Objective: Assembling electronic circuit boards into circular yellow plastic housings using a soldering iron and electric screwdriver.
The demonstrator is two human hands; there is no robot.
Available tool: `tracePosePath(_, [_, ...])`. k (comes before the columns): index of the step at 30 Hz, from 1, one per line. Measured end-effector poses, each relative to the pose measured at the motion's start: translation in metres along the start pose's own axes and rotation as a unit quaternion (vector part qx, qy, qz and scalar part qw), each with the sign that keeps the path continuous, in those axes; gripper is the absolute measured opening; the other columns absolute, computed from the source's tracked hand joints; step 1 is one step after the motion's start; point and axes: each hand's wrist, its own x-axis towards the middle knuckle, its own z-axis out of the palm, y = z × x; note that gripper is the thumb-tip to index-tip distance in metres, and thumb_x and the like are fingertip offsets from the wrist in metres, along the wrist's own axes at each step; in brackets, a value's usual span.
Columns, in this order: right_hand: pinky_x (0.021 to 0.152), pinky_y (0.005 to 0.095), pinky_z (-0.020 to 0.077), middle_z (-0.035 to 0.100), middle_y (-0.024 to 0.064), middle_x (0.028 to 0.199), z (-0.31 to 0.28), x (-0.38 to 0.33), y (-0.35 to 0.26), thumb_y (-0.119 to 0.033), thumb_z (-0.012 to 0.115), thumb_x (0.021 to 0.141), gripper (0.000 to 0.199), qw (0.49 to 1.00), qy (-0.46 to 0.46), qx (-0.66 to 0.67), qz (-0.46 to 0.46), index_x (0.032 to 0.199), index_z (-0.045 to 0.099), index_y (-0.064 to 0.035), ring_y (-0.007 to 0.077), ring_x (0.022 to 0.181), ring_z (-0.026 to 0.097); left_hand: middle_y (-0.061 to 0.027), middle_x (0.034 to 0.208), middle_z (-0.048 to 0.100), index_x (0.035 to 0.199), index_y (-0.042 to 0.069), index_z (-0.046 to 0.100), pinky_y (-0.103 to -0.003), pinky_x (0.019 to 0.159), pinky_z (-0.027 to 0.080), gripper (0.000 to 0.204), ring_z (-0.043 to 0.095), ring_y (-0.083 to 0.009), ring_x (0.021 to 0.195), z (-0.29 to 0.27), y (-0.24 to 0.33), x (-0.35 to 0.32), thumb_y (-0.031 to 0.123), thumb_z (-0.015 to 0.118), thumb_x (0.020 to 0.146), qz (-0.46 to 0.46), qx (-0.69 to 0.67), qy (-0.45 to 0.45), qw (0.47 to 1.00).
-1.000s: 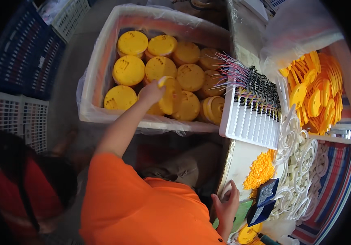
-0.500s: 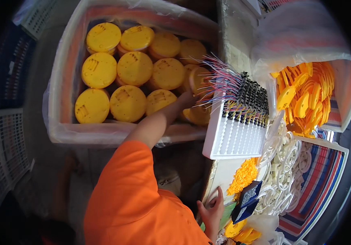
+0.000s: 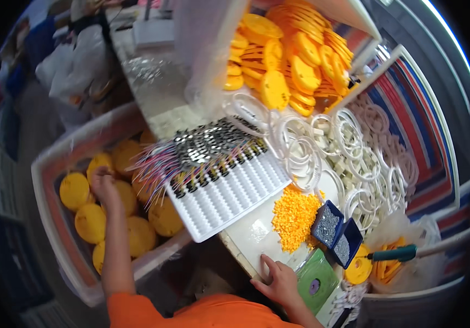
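My left hand (image 3: 103,185) reaches into a plastic-lined bin (image 3: 43,180) on the left. Its fingers look bent over the near edge of a yellow round plastic case (image 3: 99,162), though they are small and blurred. Several more yellow round cases (image 3: 90,223) lie around that hand. On the right, my right hand (image 3: 279,281) rests at the table's front edge, thumb and forefinger apart, holding nothing. Beside it lies a green square piece (image 3: 317,284) with a purple centre. Just beyond its fingertips is a heap of small orange parts (image 3: 295,216).
A white ridged tray (image 3: 229,199) of wired black parts overhangs the bin. Blue boxes (image 3: 328,223) hold small metal pieces. White rings (image 3: 349,142) and yellow covers (image 3: 300,63) pile up behind. A teal-handled tool (image 3: 396,254) juts in at right.
The view has swung toward the table, so the bin now sits lower left. My left hand is at a different yellow case. My right hand stays at the table edge, thumb and forefinger apart.
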Motion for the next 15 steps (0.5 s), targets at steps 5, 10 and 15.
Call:
tracePosePath(5, [0.068, 0.0435, 0.0542, 0.070, 0.0131, 0.079, -0.019, 0.009, 0.004, -0.054, 0.069, 0.085, 0.065, 0.983, -0.095, 0.094, 0.123, 0.135, 0.059, -0.0125, 0.0344, 0.074, 0.069, -0.0020, 0.086, 0.058, 0.084, 0.005, 0.056, -0.027, 0.079, 0.046, 0.010, 0.054, -0.0133, 0.081, 0.157, 0.162, -0.026, -0.004, 0.051, 0.084, 0.214, 0.003, -0.211, 0.954])
tracePosePath(10, [0.069, 0.0479, 0.0549, 0.070, 0.0168, 0.079, -0.015, 0.008, 0.016, -0.055, 0.064, 0.088, 0.062, 0.979, -0.096, 0.141, 0.109, 0.134, 0.060, -0.0140, 0.0378, 0.075, 0.070, -0.0156, 0.102, 0.068, 0.102, -0.003, 0.065, -0.032, 0.083, 0.051, 0.022, 0.066, -0.0210, 0.095, 0.337, 0.155, -0.059, 0.013, 0.063, 0.088, 0.159, 0.192, -0.556, 0.793])
tracePosePath(15, [0.071, 0.0444, 0.0566, 0.072, 0.0161, 0.085, -0.011, 0.003, 0.030, -0.052, 0.062, 0.092, 0.048, 0.975, -0.056, 0.189, 0.104, 0.125, 0.066, -0.0173, 0.0354, 0.081, 0.071, -0.0244, 0.120, 0.067, 0.118, -0.001, 0.062, -0.044, 0.093, 0.052, 0.047, 0.065, -0.0366, 0.113, 0.496, 0.068, -0.086, 0.034, 0.070, 0.087, 0.208, 0.411, -0.540, 0.704])
